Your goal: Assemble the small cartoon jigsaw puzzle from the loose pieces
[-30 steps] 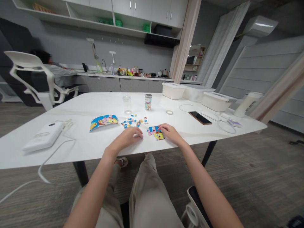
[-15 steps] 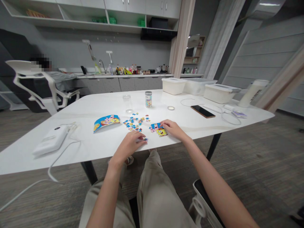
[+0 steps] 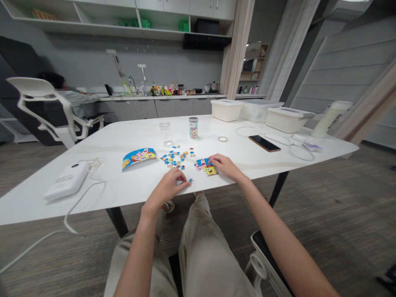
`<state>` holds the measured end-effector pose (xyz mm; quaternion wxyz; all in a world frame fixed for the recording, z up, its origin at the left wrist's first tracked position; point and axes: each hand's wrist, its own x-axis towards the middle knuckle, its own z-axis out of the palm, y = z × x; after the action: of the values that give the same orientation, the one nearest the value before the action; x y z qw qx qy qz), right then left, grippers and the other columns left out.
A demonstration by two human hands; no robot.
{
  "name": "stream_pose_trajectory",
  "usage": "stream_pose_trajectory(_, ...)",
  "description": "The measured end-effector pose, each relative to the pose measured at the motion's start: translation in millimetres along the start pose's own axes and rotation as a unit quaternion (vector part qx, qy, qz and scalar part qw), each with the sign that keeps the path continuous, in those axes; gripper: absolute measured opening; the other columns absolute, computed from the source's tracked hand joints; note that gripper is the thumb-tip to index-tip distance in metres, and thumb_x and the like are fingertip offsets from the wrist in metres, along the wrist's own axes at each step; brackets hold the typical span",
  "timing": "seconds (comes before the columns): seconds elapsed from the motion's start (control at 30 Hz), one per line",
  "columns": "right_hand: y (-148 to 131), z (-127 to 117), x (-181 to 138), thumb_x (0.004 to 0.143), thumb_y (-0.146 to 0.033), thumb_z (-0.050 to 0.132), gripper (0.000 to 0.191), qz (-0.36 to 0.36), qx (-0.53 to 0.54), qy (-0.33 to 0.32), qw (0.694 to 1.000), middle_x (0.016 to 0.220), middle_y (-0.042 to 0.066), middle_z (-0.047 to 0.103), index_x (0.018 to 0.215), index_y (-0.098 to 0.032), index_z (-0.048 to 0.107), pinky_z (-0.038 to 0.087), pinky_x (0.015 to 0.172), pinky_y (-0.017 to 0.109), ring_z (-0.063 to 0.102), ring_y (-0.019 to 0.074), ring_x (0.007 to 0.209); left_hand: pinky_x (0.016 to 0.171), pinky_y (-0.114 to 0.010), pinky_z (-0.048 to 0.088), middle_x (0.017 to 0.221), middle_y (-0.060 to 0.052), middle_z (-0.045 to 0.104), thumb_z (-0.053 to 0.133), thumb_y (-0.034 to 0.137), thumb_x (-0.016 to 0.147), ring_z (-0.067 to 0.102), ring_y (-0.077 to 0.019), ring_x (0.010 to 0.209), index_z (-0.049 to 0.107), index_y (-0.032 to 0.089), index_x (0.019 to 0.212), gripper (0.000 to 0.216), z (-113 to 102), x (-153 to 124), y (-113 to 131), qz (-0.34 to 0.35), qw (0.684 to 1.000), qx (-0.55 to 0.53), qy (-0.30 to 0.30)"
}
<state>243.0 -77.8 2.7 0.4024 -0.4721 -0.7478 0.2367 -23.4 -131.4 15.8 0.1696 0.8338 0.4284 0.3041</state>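
Observation:
A small puzzle piece [image 3: 191,180] is at the thumb and fingertips of my left hand [image 3: 171,185], close to the table's front edge. My right hand [image 3: 225,166] has its fingers bent together on the upper right edge of a partly joined puzzle [image 3: 202,163], which shows a yellow cartoon face and pink and blue parts. Loose puzzle pieces [image 3: 173,157] lie scattered beyond my left hand. To their left a curved picture sheet [image 3: 140,158] in blue and yellow stands bowed on the table. What lies beneath my right fingertips is hidden.
Behind the pieces stand a clear jar [image 3: 165,133] and a printed can [image 3: 193,128], with a round lid [image 3: 222,139] nearby. A phone [image 3: 264,143], cables, lidded boxes [image 3: 227,110] and a bottle [image 3: 331,119] are at the right. A white power strip [image 3: 67,181] lies left; a person [image 3: 78,101] sits beyond.
My left fingers have shifted slightly, with the index finger more curled, and the small piece shows more clearly at the tips. My right hand stays on the joined puzzle.

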Motion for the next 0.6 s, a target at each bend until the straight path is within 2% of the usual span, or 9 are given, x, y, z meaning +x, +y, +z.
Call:
stream_pose_trajectory(0.13,-0.4,-0.2,0.2,0.085,-0.017,0.048,0.023,0.000,-0.003,-0.001,1.000,0.105,0.005,0.070,0.081,-0.020,0.070,0.045,0.094,0.033,0.063,0.0182,0.100,0.079,-0.033,0.049,0.086,-0.003,0.063,0.067,0.035,0.080,0.059,-0.0181,0.082,0.067,0.021,0.083,0.015,-0.3,-0.9,0.8,-0.002,1.000,-0.001,0.001)
stream_pose_trajectory(0.27,-1.0,-0.5,-0.3,0.086,-0.018,0.048,0.023,0.000,-0.001,-0.003,1.000,0.105,0.006,0.069,0.081,-0.020,0.070,0.045,0.094,0.034,0.062,0.0186,0.101,0.087,-0.034,0.049,0.097,-0.005,0.064,0.058,0.027,0.084,0.061,-0.0189,0.090,0.073,0.024,0.096,0.019,-1.5,-2.1,2.9,0.010,1.000,-0.003,-0.021)
stream_pose_trajectory(0.37,-1.0,-0.6,-0.6,0.086,-0.018,0.048,0.023,0.000,0.001,-0.001,1.000,0.105,0.005,0.069,0.082,-0.020,0.071,0.045,0.094,0.033,0.062,0.0182,0.100,0.087,-0.034,0.049,0.099,-0.005,0.065,0.055,0.024,0.084,0.061,-0.0189,0.091,0.074,0.025,0.093,0.021,-1.7,-2.0,2.7,0.010,1.000,-0.004,-0.023)
stream_pose_trajectory(0.5,-0.6,-0.3,-0.2,0.086,-0.017,0.048,0.023,0.001,0.000,-0.001,1.000,0.105,0.005,0.069,0.082,-0.020,0.071,0.045,0.093,0.033,0.062,0.0183,0.100,0.084,-0.034,0.049,0.092,-0.005,0.065,0.061,0.030,0.083,0.061,-0.0188,0.087,0.070,0.022,0.083,0.012,-0.8,-1.4,1.3,0.002,1.000,-0.010,-0.009)
stream_pose_trajectory(0.6,-0.6,-0.2,0.2,0.086,-0.017,0.048,0.023,0.002,0.002,-0.001,1.000,0.105,0.005,0.069,0.081,-0.020,0.070,0.045,0.094,0.033,0.063,0.0183,0.100,0.080,-0.034,0.049,0.085,-0.003,0.063,0.065,0.034,0.081,0.059,-0.0187,0.083,0.065,0.021,0.077,0.013,-0.8,-1.7,2.3,-0.003,1.000,-0.002,-0.003)
